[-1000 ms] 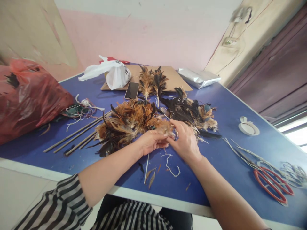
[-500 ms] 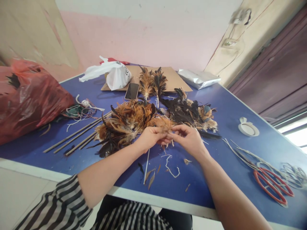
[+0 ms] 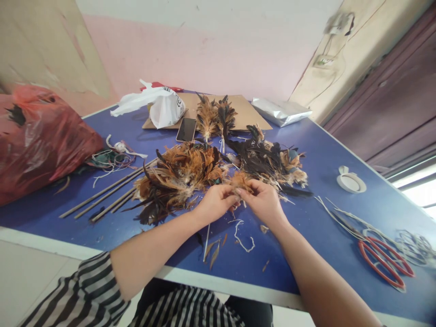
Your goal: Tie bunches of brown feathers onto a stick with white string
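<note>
My left hand and my right hand meet near the middle of the blue table, both closed on a small orange-brown feather bunch. The fingertips hide its lower end. Left of the hands lies a large pile of orange and black feathers. Behind and right of them is a darker feather pile. A thin white stick points toward me below my left hand, and a curled white string lies beneath the fingers.
Red-handled scissors and a tape roll lie right. Brown sticks and a red plastic bag are left. Farther back are a phone, a white bag, cardboard, two feather bundles and a silver packet.
My right hand has shifted slightly left and its fingers have closed in around the feather bunch. My left hand's fingers have drawn together more. The view has moved a little.
</note>
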Action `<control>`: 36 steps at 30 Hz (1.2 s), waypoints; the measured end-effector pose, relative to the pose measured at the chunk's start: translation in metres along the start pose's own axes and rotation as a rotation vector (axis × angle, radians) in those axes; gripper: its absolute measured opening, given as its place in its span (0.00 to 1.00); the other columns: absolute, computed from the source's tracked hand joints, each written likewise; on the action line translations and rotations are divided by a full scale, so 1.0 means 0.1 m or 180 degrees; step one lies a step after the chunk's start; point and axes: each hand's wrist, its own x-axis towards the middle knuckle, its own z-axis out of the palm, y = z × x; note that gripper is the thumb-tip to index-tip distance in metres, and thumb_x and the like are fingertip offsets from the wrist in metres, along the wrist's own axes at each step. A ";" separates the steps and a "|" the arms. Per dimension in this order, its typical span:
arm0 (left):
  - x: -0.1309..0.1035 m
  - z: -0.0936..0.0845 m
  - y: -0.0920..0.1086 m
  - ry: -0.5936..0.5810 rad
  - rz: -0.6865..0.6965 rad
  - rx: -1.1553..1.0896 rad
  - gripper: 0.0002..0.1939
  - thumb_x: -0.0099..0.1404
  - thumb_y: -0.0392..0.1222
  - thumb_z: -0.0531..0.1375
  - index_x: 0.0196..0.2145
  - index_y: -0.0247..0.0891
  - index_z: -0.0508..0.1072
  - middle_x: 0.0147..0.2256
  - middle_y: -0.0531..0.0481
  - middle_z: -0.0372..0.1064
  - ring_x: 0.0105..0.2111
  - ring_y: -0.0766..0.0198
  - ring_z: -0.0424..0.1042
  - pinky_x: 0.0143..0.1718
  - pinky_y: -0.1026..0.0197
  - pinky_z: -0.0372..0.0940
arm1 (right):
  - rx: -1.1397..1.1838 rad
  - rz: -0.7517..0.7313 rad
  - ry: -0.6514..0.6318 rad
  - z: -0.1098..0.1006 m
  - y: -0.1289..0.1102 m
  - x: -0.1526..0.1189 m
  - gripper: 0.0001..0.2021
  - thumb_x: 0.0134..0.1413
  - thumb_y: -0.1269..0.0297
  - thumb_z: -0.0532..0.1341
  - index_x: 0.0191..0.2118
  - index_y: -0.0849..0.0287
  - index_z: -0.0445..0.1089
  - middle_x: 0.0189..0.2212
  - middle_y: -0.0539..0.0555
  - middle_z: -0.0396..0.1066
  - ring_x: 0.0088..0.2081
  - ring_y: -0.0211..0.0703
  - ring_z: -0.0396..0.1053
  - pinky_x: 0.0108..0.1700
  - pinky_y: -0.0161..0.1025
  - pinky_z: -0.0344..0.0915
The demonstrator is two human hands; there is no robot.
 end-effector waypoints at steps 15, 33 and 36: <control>0.00 -0.08 0.06 -0.0002 0.0184 0.0278 0.12 0.55 0.44 0.59 0.22 0.32 0.73 0.19 0.51 0.67 0.20 0.69 0.66 0.25 0.67 0.62 | 0.0070 -0.0161 0.0164 -0.01 -0.10 -0.02 0.08 0.42 0.61 0.61 0.25 0.61 0.68 0.20 0.48 0.66 0.23 0.35 0.60 0.26 0.33 0.57; 0.18 -0.25 -0.01 0.0733 -0.0958 -0.1821 0.04 0.56 0.31 0.58 0.30 0.29 0.73 0.34 0.42 0.72 0.31 0.67 0.73 0.28 0.71 0.67 | -0.1029 -0.0113 -0.0149 -0.19 0.27 0.13 0.10 0.47 0.61 0.56 0.29 0.60 0.72 0.24 0.51 0.70 0.24 0.38 0.64 0.29 0.35 0.59; 0.19 -0.26 -0.02 0.0733 -0.0932 -0.1740 0.03 0.55 0.31 0.59 0.29 0.28 0.73 0.34 0.42 0.72 0.31 0.67 0.72 0.29 0.70 0.67 | -0.1111 -0.0649 -0.0229 -0.15 0.19 0.08 0.09 0.47 0.65 0.57 0.35 0.57 0.72 0.29 0.52 0.69 0.26 0.36 0.63 0.31 0.35 0.60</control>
